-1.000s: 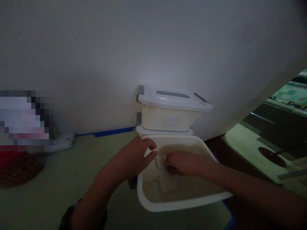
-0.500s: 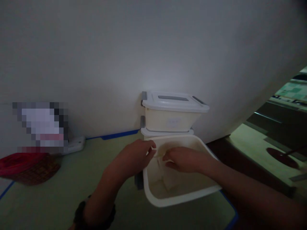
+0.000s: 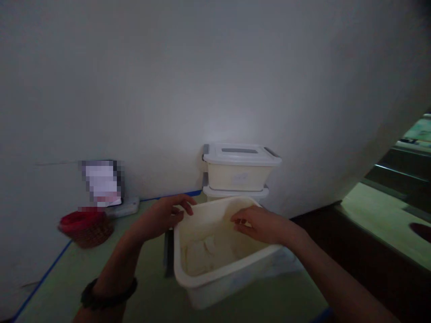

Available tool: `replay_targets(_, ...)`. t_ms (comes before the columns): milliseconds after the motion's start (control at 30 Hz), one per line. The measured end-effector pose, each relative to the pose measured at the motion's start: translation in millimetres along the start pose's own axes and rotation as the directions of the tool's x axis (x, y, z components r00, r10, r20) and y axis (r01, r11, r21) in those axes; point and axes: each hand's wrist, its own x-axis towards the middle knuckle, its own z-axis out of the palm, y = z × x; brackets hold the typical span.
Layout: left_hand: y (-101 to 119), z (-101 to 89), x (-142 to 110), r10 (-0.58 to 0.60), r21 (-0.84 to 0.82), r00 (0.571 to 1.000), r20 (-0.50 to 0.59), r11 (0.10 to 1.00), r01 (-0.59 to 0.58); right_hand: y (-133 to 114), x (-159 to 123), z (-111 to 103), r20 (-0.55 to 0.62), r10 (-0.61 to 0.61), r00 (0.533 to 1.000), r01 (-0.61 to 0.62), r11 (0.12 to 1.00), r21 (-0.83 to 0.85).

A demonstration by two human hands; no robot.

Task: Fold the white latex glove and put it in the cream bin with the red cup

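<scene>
A white plastic bin (image 3: 232,274) without a lid stands on the green tabletop, tilted in my view. Inside it, toward the left of its floor, lie pale, whitish pieces (image 3: 209,246) too faint to name. My left hand (image 3: 164,216) is at the bin's back left corner, fingers loosely bent and apart, with nothing seen in them. Over the bin's inside hangs my right hand (image 3: 258,224). Its fingers curve with a gap to the thumb, and no held thing shows.
Behind the bin, against the wall, stand stacked white lidded boxes (image 3: 240,176) with grey latches. At left sit a red-lined woven basket (image 3: 88,231), a blurred-out screen (image 3: 103,181) and a white object (image 3: 127,207). Blue tape (image 3: 43,278) edges the table (image 3: 148,280).
My view has shifted, bringing more of the basket into sight. My hands have moved apart, the left toward the bin's corner. The pale thing under my right hand now lies lower in the bin.
</scene>
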Motion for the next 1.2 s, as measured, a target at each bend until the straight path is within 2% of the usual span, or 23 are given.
replay_targets(100, -6.8, -15.2, -26.6, -0.033, -0.005, 0.998, -0.061, 0.999, 0.032, -22.2, 3.0, 2.3, -0.010, -0.042, 0.999, 0.042, 0.999, 0.014)
replay_targets(267, -24.2, -35.4, -68.2, 0.044, 0.072, 0.979, -0.199, 0.997, -0.030, -63.8, 17.6, 14.6, 0.047, -0.089, 0.995, 0.088, 0.996, 0.024)
replay_targets(433, -48.2, -50.9, -93.8, 0.053, 0.168, 0.961, -0.270, 0.986, -0.007, -92.7, 34.3, 36.1, 0.072, -0.120, 0.990, 0.120, 0.993, 0.004)
replay_targets(633, -71.0, -59.9, -93.6, 0.122, 0.260, 0.953, -0.279, 0.964, -0.047, -113.5, 61.9, 53.2, 0.209, -0.130, 0.969, 0.160, 0.979, -0.130)
replay_targets(733, -77.1, -55.4, -87.0, 0.143, 0.320, 0.951, -0.274, 0.946, -0.050, -123.1, 85.5, 59.7, 0.183, -0.165, 0.969, 0.209, 0.945, -0.252)
replay_targets(933, -75.8, -44.2, -79.3, 0.040, 0.291, 0.972, -0.231, 0.956, 0.030, -130.6, 132.3, 84.5, 0.168, -0.224, 0.960, 0.272, 0.890, -0.365)
replay_targets(1200, -75.4, -51.1, -81.7, 0.088, 0.317, 0.968, -0.234, 0.948, -0.009, -127.3, 152.5, 101.8, 0.106, -0.240, 0.965, 0.262, 0.864, -0.430)
